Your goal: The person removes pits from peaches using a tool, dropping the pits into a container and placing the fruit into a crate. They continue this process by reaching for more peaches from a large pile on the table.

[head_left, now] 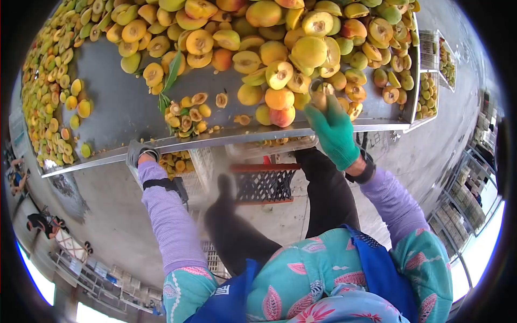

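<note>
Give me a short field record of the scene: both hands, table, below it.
left hand: grey glove, at the table edge; grip unclear
right hand: green glove, pinching a fruit half
table: grey metal, heaped with yellow-orange fruit, whole and halved
between hands: small cluster of cut pieces
below table: dark mesh crate

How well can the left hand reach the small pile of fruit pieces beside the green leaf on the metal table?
Probably yes. The left hand rests at the near edge of the table, and only bare metal lies between it and the small pile. Nothing stands in the way.
</note>
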A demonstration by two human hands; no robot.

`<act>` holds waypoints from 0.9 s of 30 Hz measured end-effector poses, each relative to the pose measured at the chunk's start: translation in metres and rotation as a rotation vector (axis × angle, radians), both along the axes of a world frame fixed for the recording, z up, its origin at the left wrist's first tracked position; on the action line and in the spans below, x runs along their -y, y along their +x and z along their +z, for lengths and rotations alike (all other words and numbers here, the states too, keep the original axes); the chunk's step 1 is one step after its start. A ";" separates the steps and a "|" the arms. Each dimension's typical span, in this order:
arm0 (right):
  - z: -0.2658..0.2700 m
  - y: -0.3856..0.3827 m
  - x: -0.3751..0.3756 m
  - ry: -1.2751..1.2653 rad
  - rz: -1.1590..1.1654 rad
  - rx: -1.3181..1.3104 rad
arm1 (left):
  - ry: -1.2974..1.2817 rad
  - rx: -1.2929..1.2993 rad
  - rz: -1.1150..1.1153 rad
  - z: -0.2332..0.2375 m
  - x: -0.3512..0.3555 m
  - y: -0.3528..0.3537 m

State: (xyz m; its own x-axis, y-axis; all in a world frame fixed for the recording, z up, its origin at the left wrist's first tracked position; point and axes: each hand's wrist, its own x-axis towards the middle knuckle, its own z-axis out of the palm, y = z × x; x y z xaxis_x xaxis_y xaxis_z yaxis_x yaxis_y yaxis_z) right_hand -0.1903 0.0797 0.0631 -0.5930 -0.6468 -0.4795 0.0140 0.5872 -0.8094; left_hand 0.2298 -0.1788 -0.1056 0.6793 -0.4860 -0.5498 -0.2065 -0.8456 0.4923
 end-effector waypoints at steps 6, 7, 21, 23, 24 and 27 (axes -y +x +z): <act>-0.043 0.002 0.015 -0.035 -0.075 0.191 | -0.115 -0.069 0.052 0.000 -0.005 0.008; -0.042 0.004 0.027 -0.035 -0.053 0.179 | -0.127 -0.078 0.060 -0.001 -0.007 0.008; -0.014 -0.030 0.127 -0.429 0.226 -0.189 | 0.143 0.870 -1.050 -0.004 -0.010 0.011; -0.022 -0.032 0.113 -0.591 0.225 -0.203 | 0.236 1.080 -1.193 -0.003 -0.015 0.018; -0.021 -0.032 0.103 -0.558 0.261 -0.253 | 0.221 1.065 -1.161 0.011 -0.019 0.010; -0.021 -0.023 0.058 -0.533 0.198 -0.219 | -0.043 0.753 -0.867 0.006 -0.015 -0.009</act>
